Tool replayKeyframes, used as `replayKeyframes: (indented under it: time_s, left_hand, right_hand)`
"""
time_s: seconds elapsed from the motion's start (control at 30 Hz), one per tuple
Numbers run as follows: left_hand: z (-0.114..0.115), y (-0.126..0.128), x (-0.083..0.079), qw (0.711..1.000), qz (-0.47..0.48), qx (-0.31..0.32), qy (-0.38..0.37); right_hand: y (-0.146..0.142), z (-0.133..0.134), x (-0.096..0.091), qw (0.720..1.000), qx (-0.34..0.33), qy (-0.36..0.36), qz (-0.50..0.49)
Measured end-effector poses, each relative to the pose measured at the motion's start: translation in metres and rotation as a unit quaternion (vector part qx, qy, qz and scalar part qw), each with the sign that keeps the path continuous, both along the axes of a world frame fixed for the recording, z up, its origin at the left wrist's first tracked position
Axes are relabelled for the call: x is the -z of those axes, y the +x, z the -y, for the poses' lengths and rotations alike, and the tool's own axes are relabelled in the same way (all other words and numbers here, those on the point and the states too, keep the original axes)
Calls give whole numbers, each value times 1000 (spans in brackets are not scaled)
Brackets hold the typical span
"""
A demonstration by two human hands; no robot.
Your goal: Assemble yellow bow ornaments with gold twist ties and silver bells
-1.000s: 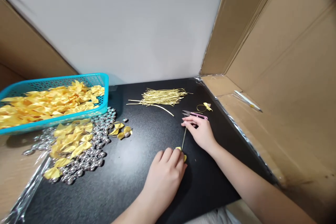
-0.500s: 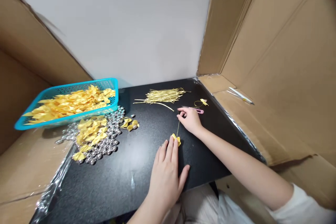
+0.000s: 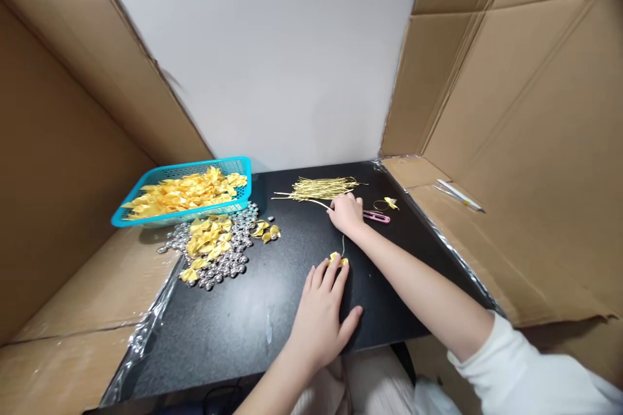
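My left hand (image 3: 324, 311) lies palm down on the black table with its fingers spread. Its fingertips press on a small yellow satin petal piece (image 3: 335, 259), which they partly cover. A thin gold cord (image 3: 343, 246) runs up from that piece towards my right wrist. My right hand (image 3: 346, 213) is bent, fingers curled, at the near right edge of a bundle of gold cords (image 3: 316, 189). One loose cord (image 3: 318, 203) reaches its thumb side; what the fingertips hold, if anything, is hidden. Pink thread snips (image 3: 377, 216) lie just right of that hand.
At left stands a blue basket (image 3: 117, 215) of yellow petals. Silver beads (image 3: 228, 266) and a heap of petals (image 3: 210, 237) lie before it, with a few petals (image 3: 265, 231) beside them. A looped yellow piece (image 3: 390, 203) and a white pen-like tool (image 3: 460, 194) lie right. Cardboard walls flank the table.
My right hand has let go of the thin cord from the petal piece, now slack and curved, and has moved up to the cord bundle. My left hand stays on the piece. The view has shifted.
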State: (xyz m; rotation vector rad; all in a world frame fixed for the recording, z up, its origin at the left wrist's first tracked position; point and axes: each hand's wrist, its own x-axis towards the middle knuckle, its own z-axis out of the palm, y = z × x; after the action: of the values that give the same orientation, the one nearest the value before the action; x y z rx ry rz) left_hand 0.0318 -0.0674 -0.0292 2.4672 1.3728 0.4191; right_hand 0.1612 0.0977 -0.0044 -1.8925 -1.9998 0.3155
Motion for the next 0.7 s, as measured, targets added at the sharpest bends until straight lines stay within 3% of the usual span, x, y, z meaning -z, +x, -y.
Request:
replayKeyframes:
  time_s: [0.13,0.23,0.3,0.33,0.37,0.53,0.7]
  left_hand:
    - [5,-3,0,996,87,20,0]
    - [4,-6,-3,966,256,-4,-40]
    - [-3,-8,-8,888,437,-78,-122]
    - [-9,-9,-11,807,543,-137,-186]
    - [-15,-10,-15,773,576,-163,-209]
    - [-51,-12,-43,652,684,-153,-289]
    - [-76,-4,-68,557,766,-113,-300]
  right_hand:
    - [-13,-10,-14,997,0,-71,-11]
    - [-12,0,-28,991,-28,-114,-61]
    - [-5,14,-39,981,-63,-145,-116]
    - [-1,22,-45,971,-88,-165,-149]
    - [3,31,-51,957,-118,-189,-184]
    - [26,72,-66,865,-193,-273,-374]
    - [38,79,-56,762,-186,-332,-524]
